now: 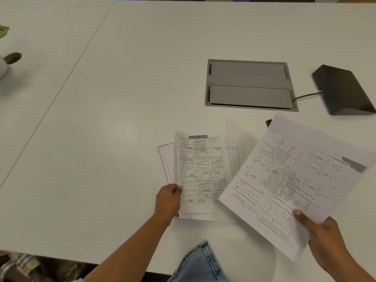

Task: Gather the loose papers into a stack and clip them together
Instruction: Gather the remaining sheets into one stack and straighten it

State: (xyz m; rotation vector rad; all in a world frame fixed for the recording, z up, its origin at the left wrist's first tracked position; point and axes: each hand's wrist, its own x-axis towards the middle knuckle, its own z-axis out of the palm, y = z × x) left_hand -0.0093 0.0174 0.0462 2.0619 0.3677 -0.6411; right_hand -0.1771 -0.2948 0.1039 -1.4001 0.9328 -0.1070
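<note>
Left hand [167, 200] grips papers [203, 169]; right hand [325, 235] holds sheet [295, 180] half-hiding black object [268, 123].

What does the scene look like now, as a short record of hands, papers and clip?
left hand: grips stack at its lower left edge
stack: fanned, uneven, banking sheet on top, on table
right hand: pinches chemistry sheet, which overlaps the stack's right side
clip: perhaps the black object at the chemistry sheet's far edge; mostly hidden
clipped: not yet
</note>
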